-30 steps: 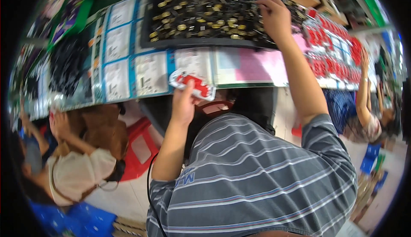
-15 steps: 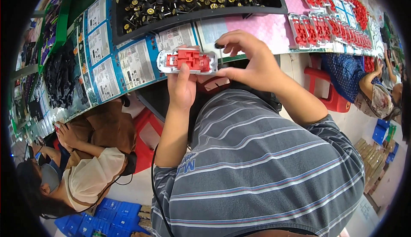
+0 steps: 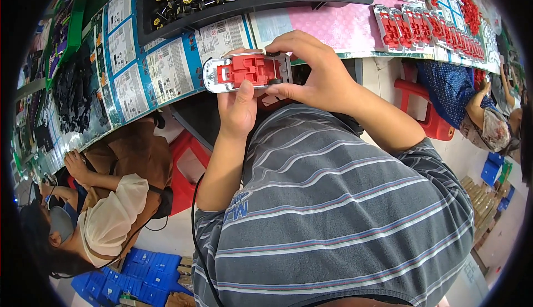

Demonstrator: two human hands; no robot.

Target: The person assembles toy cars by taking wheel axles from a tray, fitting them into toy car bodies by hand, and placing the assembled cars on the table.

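A toy car body [image 3: 245, 69], white outside with a red inner part facing up, is gripped by my left hand [image 3: 239, 107], thumb on its near side. My right hand [image 3: 313, 71] pinches a pair of small black wheels [image 3: 273, 81] at the car's right end, with index finger on the far side and thumb on the near side. The wheels sit at the two edges of the red part; whether the axle is seated I cannot tell.
A black tray [image 3: 261, 3] of loose black-and-yellow wheels stands at the far edge. Rows of similar red-and-white car bodies [image 3: 408, 26] lie at the far right on the table. Black parts [image 3: 78, 96] are heaped at left. A person [image 3: 119, 212] sits left; another [image 3: 472, 96] is at right.
My right hand has moved left onto the car's right end, bringing the wheels from beside the car onto it. The left hand still grips the car.
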